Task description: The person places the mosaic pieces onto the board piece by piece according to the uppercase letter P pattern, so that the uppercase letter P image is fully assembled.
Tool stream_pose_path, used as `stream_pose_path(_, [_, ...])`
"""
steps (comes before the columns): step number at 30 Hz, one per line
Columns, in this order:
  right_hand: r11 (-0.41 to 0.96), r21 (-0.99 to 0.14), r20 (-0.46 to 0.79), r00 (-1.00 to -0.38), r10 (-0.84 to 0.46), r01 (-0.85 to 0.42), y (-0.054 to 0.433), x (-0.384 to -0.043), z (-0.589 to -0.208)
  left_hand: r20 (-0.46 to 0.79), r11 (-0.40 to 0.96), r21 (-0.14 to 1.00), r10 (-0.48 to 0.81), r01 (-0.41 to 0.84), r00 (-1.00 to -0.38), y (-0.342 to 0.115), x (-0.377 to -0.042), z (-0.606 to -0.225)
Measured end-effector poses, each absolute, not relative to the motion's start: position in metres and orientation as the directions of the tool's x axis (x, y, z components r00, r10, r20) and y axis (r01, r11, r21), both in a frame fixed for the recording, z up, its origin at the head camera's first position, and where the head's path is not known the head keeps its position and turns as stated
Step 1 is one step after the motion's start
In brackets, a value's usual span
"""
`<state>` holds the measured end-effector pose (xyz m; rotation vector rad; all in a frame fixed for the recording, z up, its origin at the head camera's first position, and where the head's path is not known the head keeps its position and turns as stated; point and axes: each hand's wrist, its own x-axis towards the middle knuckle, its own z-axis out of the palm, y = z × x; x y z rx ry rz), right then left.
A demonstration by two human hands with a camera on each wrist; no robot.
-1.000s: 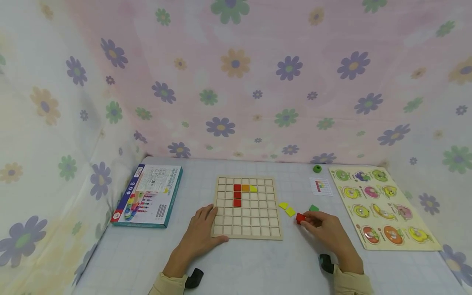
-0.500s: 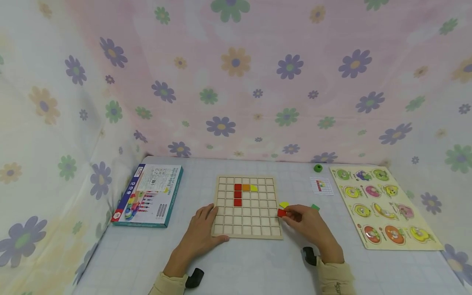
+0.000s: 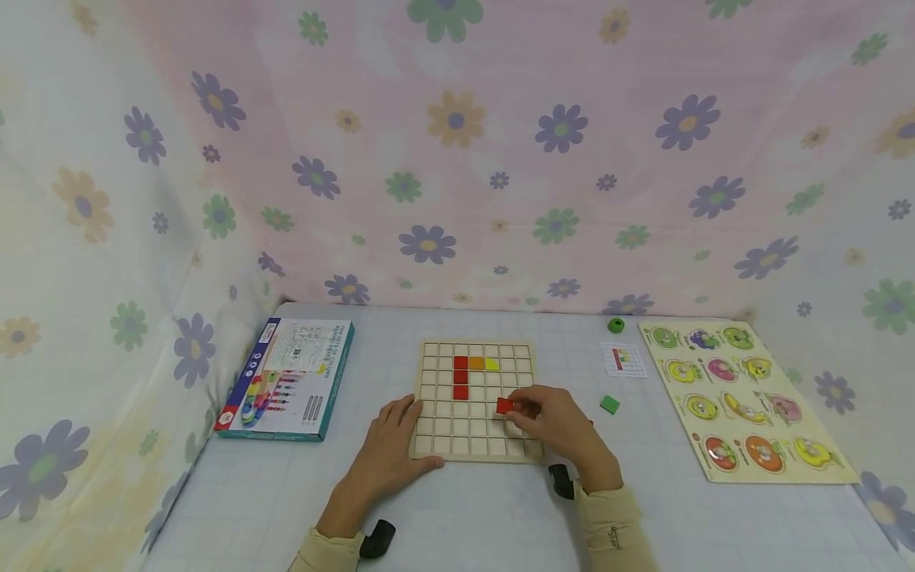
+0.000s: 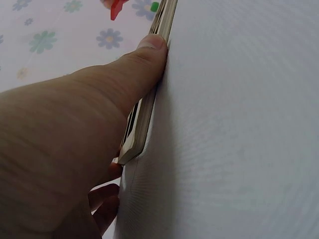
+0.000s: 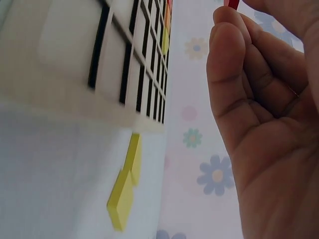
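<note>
A wooden grid board (image 3: 443, 447) lies mid-table. Three red tiles (image 3: 461, 378) form a column in it, with an orange tile (image 3: 476, 363) and a yellow tile (image 3: 492, 365) beside the top one. My left hand (image 3: 386, 441) rests at the board's front left corner, thumb along the front edge and fingers along the left side. Between thumb and fingertips, my right hand (image 3: 557, 421) pinches a red square tile (image 3: 503, 406) above the board's right half. In the right wrist view, two yellow tiles (image 5: 119, 201) lie beside the board.
A green tile (image 3: 609, 404) and a pattern card (image 3: 623, 361) lie right of the board, with a green bead (image 3: 615, 325) behind. Farther right is a fruit puzzle board (image 3: 743, 469). A flat box (image 3: 286, 381) lies at left. Floral cloth (image 3: 457, 222) walls the table.
My right hand has carried the red tile leftward from the table on the right to over the grid board. The left hand stays in place at the corner.
</note>
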<state>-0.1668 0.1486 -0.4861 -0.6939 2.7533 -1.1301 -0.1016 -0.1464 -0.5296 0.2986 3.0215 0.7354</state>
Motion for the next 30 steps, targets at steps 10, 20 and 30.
stream_pose_path(10, [0.599, -0.68, 0.119, -0.87, -0.479, -0.423, 0.127, -0.171, -0.492, -0.013, 0.867, 0.47, 0.195, 0.167, -0.981, -0.145, -0.103, -0.528])
stream_pose_path(20, [0.638, -0.621, 0.068, -0.842, -0.535, -0.456, 0.099, -0.182, -0.491, 0.01, 0.869, 0.466, 0.182, 0.165, -0.983, -0.145, -0.101, -0.529])
stream_pose_path(30, [0.66, -0.611, 0.007, -0.836, -0.548, -0.438, 0.084, -0.19, -0.493, 0.024, 0.863, 0.473, 0.19, 0.178, -0.982, -0.147, -0.102, -0.53])
